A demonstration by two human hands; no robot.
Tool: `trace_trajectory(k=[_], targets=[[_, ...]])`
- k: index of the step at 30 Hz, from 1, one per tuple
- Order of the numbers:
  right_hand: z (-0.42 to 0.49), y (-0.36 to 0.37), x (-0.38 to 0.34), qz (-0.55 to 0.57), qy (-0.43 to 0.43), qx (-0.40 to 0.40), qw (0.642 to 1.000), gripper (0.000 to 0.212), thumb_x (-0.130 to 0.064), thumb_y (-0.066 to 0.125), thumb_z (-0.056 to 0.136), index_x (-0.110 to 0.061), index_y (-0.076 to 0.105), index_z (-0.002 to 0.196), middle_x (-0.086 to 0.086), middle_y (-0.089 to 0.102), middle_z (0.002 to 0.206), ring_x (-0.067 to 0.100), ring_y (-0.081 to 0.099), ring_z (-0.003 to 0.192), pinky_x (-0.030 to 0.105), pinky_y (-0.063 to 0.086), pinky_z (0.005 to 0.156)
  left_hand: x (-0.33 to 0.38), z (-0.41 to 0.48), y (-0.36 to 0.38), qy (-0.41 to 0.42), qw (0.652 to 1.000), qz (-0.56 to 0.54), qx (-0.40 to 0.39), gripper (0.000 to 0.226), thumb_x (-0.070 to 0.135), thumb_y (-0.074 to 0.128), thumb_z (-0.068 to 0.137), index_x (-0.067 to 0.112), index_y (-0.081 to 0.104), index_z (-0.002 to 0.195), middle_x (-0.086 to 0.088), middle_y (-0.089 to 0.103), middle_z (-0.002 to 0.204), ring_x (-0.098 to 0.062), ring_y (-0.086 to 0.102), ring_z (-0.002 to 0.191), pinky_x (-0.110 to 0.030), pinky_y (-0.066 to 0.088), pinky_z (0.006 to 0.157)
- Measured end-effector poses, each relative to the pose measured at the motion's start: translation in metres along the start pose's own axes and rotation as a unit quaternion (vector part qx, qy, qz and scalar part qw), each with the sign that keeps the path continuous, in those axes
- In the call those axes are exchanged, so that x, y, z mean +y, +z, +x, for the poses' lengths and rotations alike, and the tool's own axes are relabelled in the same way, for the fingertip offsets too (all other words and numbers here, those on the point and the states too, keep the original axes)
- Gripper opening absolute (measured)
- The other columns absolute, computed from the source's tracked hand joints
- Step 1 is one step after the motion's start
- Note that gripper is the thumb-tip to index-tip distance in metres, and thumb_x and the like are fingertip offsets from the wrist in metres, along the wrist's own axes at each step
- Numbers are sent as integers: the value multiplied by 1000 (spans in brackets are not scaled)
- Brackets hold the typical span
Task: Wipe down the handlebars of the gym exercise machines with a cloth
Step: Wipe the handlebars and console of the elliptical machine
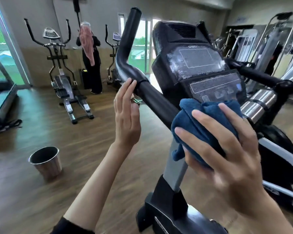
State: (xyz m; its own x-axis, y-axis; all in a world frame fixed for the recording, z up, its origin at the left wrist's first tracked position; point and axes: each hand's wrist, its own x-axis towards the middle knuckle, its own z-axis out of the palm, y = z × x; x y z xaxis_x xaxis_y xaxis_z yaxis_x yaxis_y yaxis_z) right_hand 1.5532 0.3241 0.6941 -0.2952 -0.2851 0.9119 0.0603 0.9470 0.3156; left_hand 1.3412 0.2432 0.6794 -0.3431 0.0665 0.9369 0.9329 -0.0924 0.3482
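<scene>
While my right hand (227, 149) grips the bunched blue cloth (203, 122) against the handlebar (152, 95) below the console (201, 65), my left hand (125, 119) is flat, fingertips touching the bar's bend. Cloth looks soft, light, floppy; best wadded in palm, wrapped round bar.

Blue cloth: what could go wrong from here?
The blue terry cloth bunched in the right hand sits just under the black console; a stray wipe could press its buttons. The left hand only touches the black padded handlebar with straight fingers, so it probably steadies little.
</scene>
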Motion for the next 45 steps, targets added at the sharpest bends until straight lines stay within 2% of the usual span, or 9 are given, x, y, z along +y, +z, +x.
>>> trace_trajectory(k=[6, 12, 15, 19, 23, 28, 32, 36, 45], targets=[[2, 3, 4, -2, -33, 42, 999, 44, -18, 65, 93, -18, 44, 131, 9, 53, 132, 35, 45, 124, 51, 40, 105, -22, -3, 28, 63, 994, -20, 91, 48, 13, 28, 93, -5, 39, 136, -9, 35, 143, -2, 25, 137, -33, 19, 116], [-2, 12, 10, -89, -88, 79, 989, 28, -25, 57, 98, -9, 64, 120, 11, 56, 131, 42, 48, 122, 46, 38, 108, -41, 3, 46, 148, 976, -26, 157, 51, 17, 27, 93, -6, 37, 138, -4, 32, 143, 8, 21, 135, -16, 11, 112], [-6, 20, 12, -141, -105, 102, 979, 35, -33, 50, 100, -9, 63, 121, 11, 54, 134, 42, 44, 125, 43, 37, 106, -50, 6, 56, 178, 963, -87, 181, 52, 21, 25, 94, -2, 35, 140, -1, 33, 142, 1, 27, 134, -22, 19, 113], [-9, 27, 13, -229, -122, 118, 958, 40, -36, 37, 100, -12, 55, 126, 12, 48, 139, 44, 41, 126, 45, 33, 104, -58, 9, 63, 191, 948, -168, 189, 61, 40, 24, 96, -1, 35, 140, -5, 33, 141, -17, 28, 136, -51, 26, 114], [-10, 36, 17, -342, -144, 118, 921, 42, -43, 28, 103, -22, 39, 137, 8, 38, 147, 41, 37, 130, 53, 33, 104, -63, 9, 64, 189, 943, -179, 206, 63, 41, 20, 93, 4, 41, 139, -9, 42, 138, -23, 33, 132, -55, 28, 109], [-4, 37, 21, -386, -165, 111, 901, 43, -43, 30, 103, -21, 35, 139, 8, 32, 150, 43, 35, 130, 57, 32, 103, -65, 11, 52, 186, 942, -213, 181, 68, 47, 19, 88, 8, 43, 138, -3, 39, 137, -13, 33, 130, -33, 26, 110], [0, 51, 21, -419, -191, 151, 875, 40, -36, 32, 103, -15, 42, 136, 11, 39, 147, 45, 31, 136, 61, 26, 108, -74, 23, 46, 144, 945, -245, 163, 53, 42, 25, 93, 16, 49, 132, 1, 35, 141, -9, 29, 132, -33, 23, 113], [5, 65, 25, -450, -203, 225, 840, 37, -32, 33, 105, -12, 49, 132, 13, 50, 139, 44, 39, 133, 65, 30, 106, -82, 33, 48, 134, 934, -301, 139, 50, 42, 26, 92, 16, 52, 125, -9, 49, 134, -12, 41, 124, -10, 31, 95], [17, 107, 19, -609, -196, 270, 720, 35, -27, 45, 101, -10, 52, 131, 10, 54, 135, 36, 43, 133, 61, 33, 104, -119, 46, 48, 133, 930, -321, 117, 52, 41, 21, 95, 20, 47, 134, 2, 50, 136, -7, 43, 127, -7, 32, 91]])
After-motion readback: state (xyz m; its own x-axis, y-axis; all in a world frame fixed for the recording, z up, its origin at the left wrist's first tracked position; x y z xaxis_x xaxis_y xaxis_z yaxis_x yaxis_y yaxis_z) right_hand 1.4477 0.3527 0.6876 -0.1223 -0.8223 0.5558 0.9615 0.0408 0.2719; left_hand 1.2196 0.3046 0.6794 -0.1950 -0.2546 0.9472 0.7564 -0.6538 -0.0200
